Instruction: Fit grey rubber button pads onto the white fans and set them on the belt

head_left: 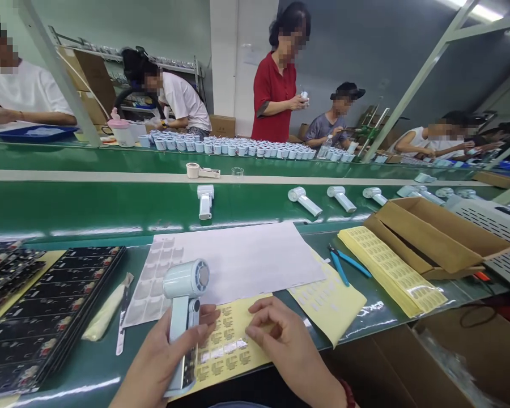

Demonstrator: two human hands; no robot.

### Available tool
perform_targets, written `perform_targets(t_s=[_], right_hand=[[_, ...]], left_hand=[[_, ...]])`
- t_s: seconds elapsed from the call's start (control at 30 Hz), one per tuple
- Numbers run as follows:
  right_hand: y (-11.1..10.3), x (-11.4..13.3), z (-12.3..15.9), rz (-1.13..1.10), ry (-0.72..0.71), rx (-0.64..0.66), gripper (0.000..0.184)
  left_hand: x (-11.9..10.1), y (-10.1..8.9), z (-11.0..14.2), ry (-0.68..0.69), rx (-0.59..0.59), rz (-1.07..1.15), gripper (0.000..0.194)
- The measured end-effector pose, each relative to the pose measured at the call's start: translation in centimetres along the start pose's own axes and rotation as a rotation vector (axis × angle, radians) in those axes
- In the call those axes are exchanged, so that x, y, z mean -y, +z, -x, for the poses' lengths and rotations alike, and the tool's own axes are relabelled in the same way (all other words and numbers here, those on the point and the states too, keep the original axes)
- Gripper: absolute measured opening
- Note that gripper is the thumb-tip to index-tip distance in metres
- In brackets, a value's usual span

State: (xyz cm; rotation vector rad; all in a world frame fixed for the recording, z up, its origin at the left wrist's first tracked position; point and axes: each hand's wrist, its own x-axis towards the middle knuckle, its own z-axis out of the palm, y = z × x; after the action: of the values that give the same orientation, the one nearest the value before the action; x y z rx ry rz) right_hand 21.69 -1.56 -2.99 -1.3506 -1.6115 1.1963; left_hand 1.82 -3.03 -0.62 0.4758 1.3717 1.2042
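Observation:
My left hand (161,357) is wrapped round the handle of a pale blue handheld fan (183,306), its round head pointing up. My right hand (280,334) rests on a yellow sheet of small labels (223,351) at the table's near edge, fingers curled and pinched together at a label; what they hold is too small to name. A white backing sheet (242,258) lies just beyond the hands.
Black trays of parts (46,311) lie at the left. More yellow label sheets (391,272), blue tweezers (344,263) and an open cardboard box (433,238) are at the right. Fans (305,200) lie on the green conveyor. Several people work across it.

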Motion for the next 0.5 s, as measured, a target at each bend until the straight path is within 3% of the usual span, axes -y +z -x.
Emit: perform_targets(t_s=[0.2,0.4,0.5], right_hand=[[0.9,-0.5,0.5,0.265,-0.15,-0.063,0.012],[-0.9,1.2,0.8,-0.13,-0.032,0.052,0.016],[-0.5,2.7,0.6,-0.23,-0.017,0.084,0.018]], left_hand=[[1.0,-0.7,-1.5,0.019,0.049,-0.061,0.041],[0.1,0.0,-0.6,-0.058,0.013,-0.005,0.042],[-0.7,0.5,0.5,-0.124,0.015,0.053,0.045]])
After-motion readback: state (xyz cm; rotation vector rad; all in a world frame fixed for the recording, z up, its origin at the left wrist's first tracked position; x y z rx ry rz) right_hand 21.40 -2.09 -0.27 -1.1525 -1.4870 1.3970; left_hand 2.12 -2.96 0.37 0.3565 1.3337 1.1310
